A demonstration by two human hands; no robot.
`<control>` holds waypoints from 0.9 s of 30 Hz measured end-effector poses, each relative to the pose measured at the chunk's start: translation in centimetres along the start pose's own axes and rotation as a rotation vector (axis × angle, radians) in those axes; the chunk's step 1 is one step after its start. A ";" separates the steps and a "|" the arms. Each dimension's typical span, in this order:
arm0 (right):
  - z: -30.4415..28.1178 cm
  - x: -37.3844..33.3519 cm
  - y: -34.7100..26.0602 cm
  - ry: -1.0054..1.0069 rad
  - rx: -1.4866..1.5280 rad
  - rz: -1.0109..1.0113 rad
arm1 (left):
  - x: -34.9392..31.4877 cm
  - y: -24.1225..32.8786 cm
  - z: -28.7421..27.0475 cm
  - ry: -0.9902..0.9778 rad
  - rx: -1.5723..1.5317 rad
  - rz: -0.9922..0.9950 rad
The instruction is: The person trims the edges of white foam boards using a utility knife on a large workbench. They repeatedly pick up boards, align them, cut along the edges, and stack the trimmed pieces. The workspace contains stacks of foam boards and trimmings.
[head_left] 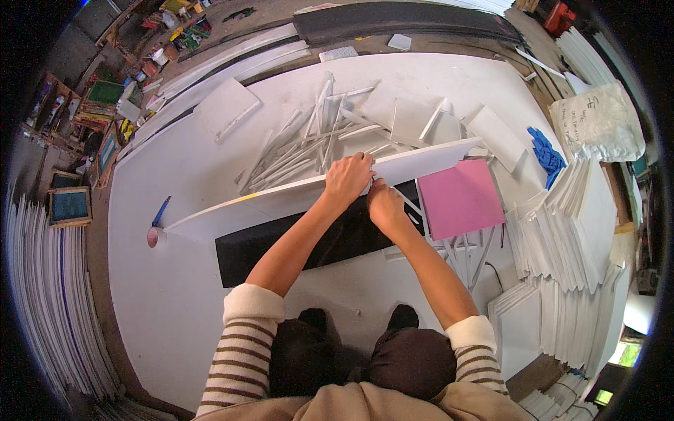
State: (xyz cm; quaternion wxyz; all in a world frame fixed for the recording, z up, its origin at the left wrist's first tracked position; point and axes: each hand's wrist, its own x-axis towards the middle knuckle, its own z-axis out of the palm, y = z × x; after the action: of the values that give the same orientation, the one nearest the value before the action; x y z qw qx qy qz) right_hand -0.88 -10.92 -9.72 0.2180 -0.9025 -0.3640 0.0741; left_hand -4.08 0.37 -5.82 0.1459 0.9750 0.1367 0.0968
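The long white board [295, 200] stands edge-up across mid-frame, rising rightward. The left hand [349, 177], nearer, has fingers clamped over its top edge; the right hand [386, 208] curls just below right. Whether its hidden fingertips grip anything, I cannot tell.

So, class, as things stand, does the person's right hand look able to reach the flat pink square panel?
Probably yes: the pink panel lies close to the right hand, on its right, with its top uncovered; the hand would likely just have to leave the long, upright white board.
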 end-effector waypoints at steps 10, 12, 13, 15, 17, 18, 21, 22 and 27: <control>-1.5 -1.1 -1.2 -0.169 0.045 0.200 | 0.5 -0.8 0.3 -0.024 -0.011 0.015; -0.6 -0.6 -0.8 -0.177 -0.013 0.183 | 0.4 -0.9 0.4 -0.024 -0.017 0.023; -0.1 -0.3 -0.5 -0.193 -0.054 0.162 | 0.2 -0.8 0.4 -0.032 -0.018 0.025; 1.0 0.3 0.1 -0.222 -0.092 0.157 | 0.0 -0.6 0.6 -0.041 -0.030 0.028; 1.4 1.0 0.2 -0.248 -0.086 0.176 | 0.0 -0.5 0.5 -0.035 -0.047 0.024; 1.6 1.2 0.2 -0.280 -0.102 0.180 | 0.1 -0.6 0.4 -0.040 -0.059 0.019; 1.3 1.5 -0.3 -0.338 -0.133 0.185 | 0.7 -1.0 0.2 -0.060 -0.065 0.012; 1.0 1.6 -0.4 -0.336 -0.123 0.186 | 1.1 -1.1 0.2 -0.078 -0.043 0.016; 0.8 1.7 -0.5 -0.317 -0.148 0.222 | 0.9 -0.7 0.6 -0.037 -0.021 0.035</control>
State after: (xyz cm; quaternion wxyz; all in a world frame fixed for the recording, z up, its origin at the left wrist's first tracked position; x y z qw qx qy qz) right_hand -0.22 -9.11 -10.19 0.0816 -0.9276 -0.2966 0.2119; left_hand -3.21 1.09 -6.48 0.1571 0.9773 0.1158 0.0826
